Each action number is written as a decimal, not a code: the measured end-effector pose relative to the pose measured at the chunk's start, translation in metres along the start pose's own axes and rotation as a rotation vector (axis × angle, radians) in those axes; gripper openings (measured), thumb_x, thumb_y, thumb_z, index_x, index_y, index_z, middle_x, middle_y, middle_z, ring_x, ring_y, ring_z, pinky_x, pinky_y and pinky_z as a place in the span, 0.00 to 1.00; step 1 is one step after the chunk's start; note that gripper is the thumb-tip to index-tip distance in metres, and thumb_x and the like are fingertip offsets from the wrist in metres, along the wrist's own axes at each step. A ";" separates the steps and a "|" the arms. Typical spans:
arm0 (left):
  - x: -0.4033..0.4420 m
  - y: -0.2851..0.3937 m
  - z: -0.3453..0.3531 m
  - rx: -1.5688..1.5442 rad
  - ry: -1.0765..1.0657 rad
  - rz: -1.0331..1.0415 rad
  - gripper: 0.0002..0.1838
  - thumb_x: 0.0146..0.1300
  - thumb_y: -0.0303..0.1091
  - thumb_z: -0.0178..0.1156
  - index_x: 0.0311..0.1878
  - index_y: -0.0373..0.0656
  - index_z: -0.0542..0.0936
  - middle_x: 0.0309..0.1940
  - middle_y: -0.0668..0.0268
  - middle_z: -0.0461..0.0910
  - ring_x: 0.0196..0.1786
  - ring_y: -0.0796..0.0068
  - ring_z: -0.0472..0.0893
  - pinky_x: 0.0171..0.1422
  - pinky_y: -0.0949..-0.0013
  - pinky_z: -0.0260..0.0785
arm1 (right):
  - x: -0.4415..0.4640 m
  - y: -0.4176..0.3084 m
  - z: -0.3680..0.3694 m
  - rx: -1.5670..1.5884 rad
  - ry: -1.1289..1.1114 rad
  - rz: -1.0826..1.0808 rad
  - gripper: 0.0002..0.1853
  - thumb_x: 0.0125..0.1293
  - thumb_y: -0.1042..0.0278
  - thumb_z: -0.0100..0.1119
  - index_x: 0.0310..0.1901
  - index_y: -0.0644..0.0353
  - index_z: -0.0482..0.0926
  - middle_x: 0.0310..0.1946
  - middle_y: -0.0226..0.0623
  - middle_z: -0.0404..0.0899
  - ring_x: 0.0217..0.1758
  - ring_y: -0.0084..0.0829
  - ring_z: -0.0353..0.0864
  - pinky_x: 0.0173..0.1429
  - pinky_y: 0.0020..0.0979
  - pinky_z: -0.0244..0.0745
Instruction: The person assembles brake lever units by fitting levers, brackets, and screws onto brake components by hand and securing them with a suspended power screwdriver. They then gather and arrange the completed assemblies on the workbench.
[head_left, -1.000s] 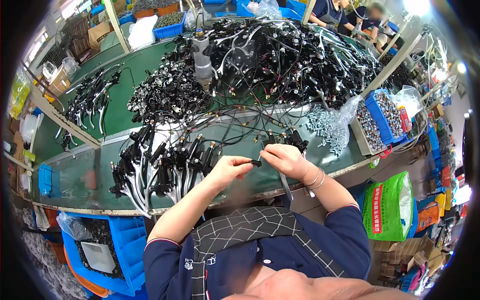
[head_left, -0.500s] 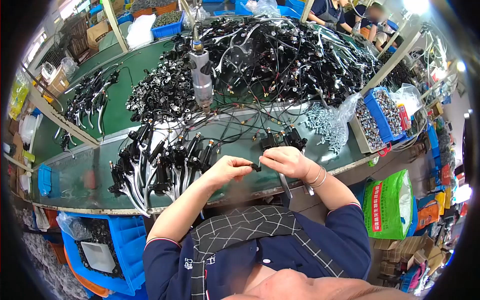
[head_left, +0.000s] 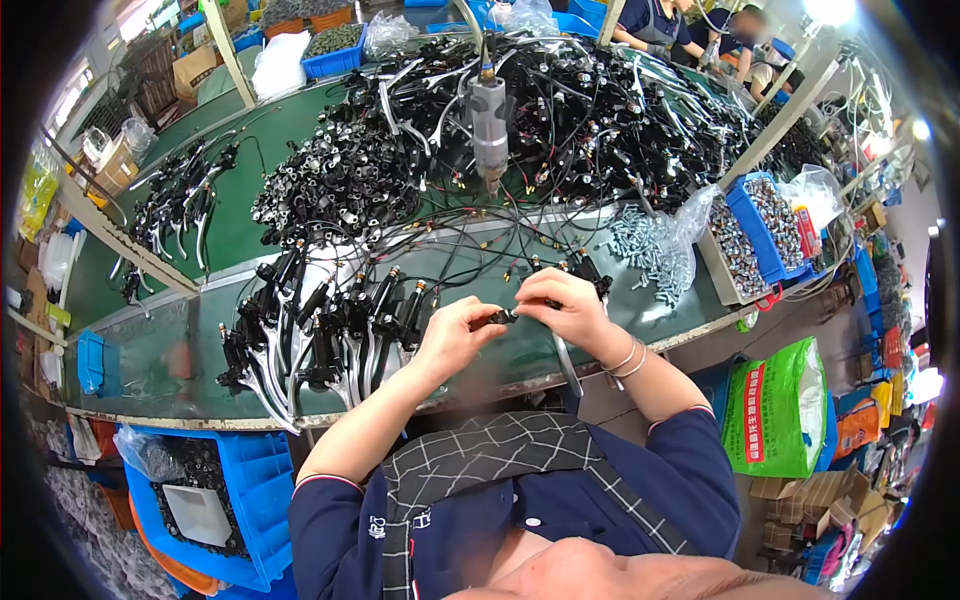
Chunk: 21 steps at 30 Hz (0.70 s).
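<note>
My left hand is closed, pinching a small black clamp between thumb and fingertips. Right beside it, my right hand is also closed, its fingertips up against the clamp's right side; whatever it pinches is too small to make out. Under the right hand and partly hidden by it, a brake lever points toward my body. To the left of my hands lies a row of black and silver brake levers with cables. Above them hangs a grey power screwdriver, its tip pointing down.
Loose black clamps are heaped beyond the levers. Silver bolts lie at the right, near a blue bin of metal parts. A large pile of lever assemblies covers the back. Co-workers stand at the far right.
Both hands have risen slightly away from my body, and their fingertips have come together at the clamp. The hanging screwdriver has swung to the right.
</note>
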<state>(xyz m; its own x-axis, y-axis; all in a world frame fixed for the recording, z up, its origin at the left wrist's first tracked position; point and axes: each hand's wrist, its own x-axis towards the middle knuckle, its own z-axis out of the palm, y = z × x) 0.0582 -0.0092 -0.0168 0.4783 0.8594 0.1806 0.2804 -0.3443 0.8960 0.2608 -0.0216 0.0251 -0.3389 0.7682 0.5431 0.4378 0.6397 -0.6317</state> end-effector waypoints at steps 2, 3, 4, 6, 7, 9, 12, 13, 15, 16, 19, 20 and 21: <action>0.003 0.001 0.005 0.046 0.017 0.061 0.12 0.51 0.29 0.67 0.41 0.39 0.82 0.24 0.67 0.73 0.25 0.80 0.72 0.30 0.74 0.65 | 0.004 0.000 0.010 0.167 0.012 0.062 0.09 0.48 0.74 0.70 0.32 0.61 0.81 0.30 0.34 0.78 0.29 0.28 0.78 0.32 0.24 0.73; 0.003 0.003 0.006 0.060 0.012 0.070 0.12 0.51 0.29 0.68 0.41 0.40 0.82 0.24 0.67 0.73 0.25 0.80 0.72 0.30 0.74 0.65 | 0.004 0.001 0.014 0.172 0.004 0.046 0.09 0.47 0.74 0.71 0.31 0.62 0.81 0.28 0.34 0.78 0.28 0.27 0.78 0.31 0.23 0.72; 0.004 0.006 0.007 0.073 0.007 0.077 0.13 0.51 0.30 0.68 0.41 0.41 0.82 0.24 0.66 0.73 0.25 0.79 0.72 0.30 0.73 0.66 | 0.002 0.001 0.018 0.178 -0.001 0.080 0.08 0.46 0.74 0.71 0.29 0.61 0.81 0.27 0.34 0.77 0.29 0.28 0.78 0.32 0.25 0.72; 0.005 0.008 0.009 0.074 0.001 0.056 0.14 0.51 0.33 0.68 0.41 0.42 0.82 0.24 0.66 0.73 0.25 0.76 0.73 0.31 0.73 0.66 | 0.000 0.003 0.017 0.109 -0.007 0.066 0.08 0.45 0.75 0.71 0.29 0.60 0.81 0.27 0.35 0.77 0.30 0.29 0.78 0.33 0.26 0.72; 0.007 0.008 0.010 0.095 -0.004 0.062 0.13 0.51 0.33 0.68 0.41 0.42 0.82 0.24 0.66 0.74 0.25 0.76 0.73 0.30 0.73 0.66 | -0.002 0.003 0.016 0.075 -0.010 0.060 0.09 0.45 0.75 0.71 0.29 0.59 0.81 0.27 0.35 0.77 0.30 0.29 0.78 0.33 0.26 0.72; 0.011 0.008 0.011 0.136 -0.018 0.080 0.13 0.52 0.34 0.68 0.41 0.43 0.82 0.24 0.66 0.74 0.25 0.75 0.72 0.30 0.73 0.65 | -0.003 0.004 0.013 -0.009 -0.016 -0.020 0.07 0.47 0.74 0.69 0.28 0.59 0.81 0.28 0.36 0.78 0.31 0.31 0.78 0.34 0.27 0.73; 0.018 0.006 0.019 0.115 0.097 0.172 0.13 0.54 0.34 0.67 0.42 0.42 0.82 0.26 0.69 0.74 0.25 0.78 0.72 0.29 0.74 0.64 | 0.009 0.008 -0.011 -0.170 0.008 -0.224 0.04 0.51 0.72 0.66 0.28 0.59 0.81 0.30 0.36 0.78 0.32 0.32 0.79 0.36 0.28 0.74; 0.021 0.002 0.022 -0.006 0.112 0.083 0.13 0.55 0.34 0.66 0.43 0.42 0.82 0.26 0.70 0.73 0.25 0.80 0.71 0.29 0.75 0.63 | 0.014 0.011 -0.022 -0.229 0.024 -0.304 0.03 0.52 0.71 0.65 0.28 0.59 0.82 0.31 0.36 0.79 0.32 0.32 0.79 0.37 0.28 0.74; 0.030 -0.008 0.027 -0.246 0.144 -0.099 0.13 0.56 0.33 0.65 0.45 0.42 0.82 0.28 0.73 0.73 0.26 0.84 0.71 0.27 0.77 0.63 | 0.012 0.017 -0.042 -0.154 0.236 0.084 0.04 0.57 0.71 0.61 0.29 0.61 0.82 0.33 0.36 0.79 0.33 0.30 0.79 0.40 0.27 0.74; 0.034 -0.005 0.032 -0.466 0.110 -0.275 0.15 0.58 0.31 0.63 0.49 0.43 0.80 0.28 0.75 0.71 0.27 0.88 0.70 0.25 0.80 0.61 | 0.013 0.022 -0.053 -0.091 0.337 0.132 0.06 0.60 0.72 0.58 0.30 0.64 0.81 0.33 0.35 0.79 0.33 0.26 0.78 0.41 0.25 0.73; 0.040 -0.014 0.058 -0.523 0.130 -0.292 0.16 0.58 0.32 0.63 0.50 0.45 0.81 0.27 0.72 0.70 0.25 0.85 0.69 0.29 0.78 0.63 | 0.012 0.032 -0.059 0.097 0.389 0.306 0.11 0.66 0.71 0.54 0.28 0.67 0.80 0.32 0.34 0.79 0.34 0.22 0.76 0.40 0.23 0.70; 0.040 -0.023 0.068 -0.455 0.145 -0.169 0.16 0.58 0.32 0.64 0.50 0.45 0.81 0.28 0.72 0.70 0.25 0.85 0.70 0.29 0.78 0.64 | 0.011 0.038 -0.056 0.117 0.370 0.275 0.11 0.66 0.71 0.54 0.28 0.67 0.80 0.32 0.33 0.79 0.35 0.21 0.76 0.39 0.22 0.70; 0.037 -0.024 0.072 -0.386 0.154 -0.147 0.15 0.58 0.33 0.64 0.50 0.45 0.81 0.29 0.71 0.70 0.25 0.84 0.70 0.30 0.78 0.64 | 0.009 0.042 -0.052 0.135 0.351 0.247 0.11 0.66 0.71 0.54 0.28 0.67 0.80 0.32 0.33 0.79 0.35 0.21 0.75 0.39 0.22 0.69</action>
<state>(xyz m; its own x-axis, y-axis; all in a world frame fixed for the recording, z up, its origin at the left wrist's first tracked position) 0.1295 0.0040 -0.0604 0.3188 0.9451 0.0716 -0.0090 -0.0725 0.9973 0.3189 0.0113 0.0322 0.0754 0.8587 0.5068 0.3492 0.4534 -0.8201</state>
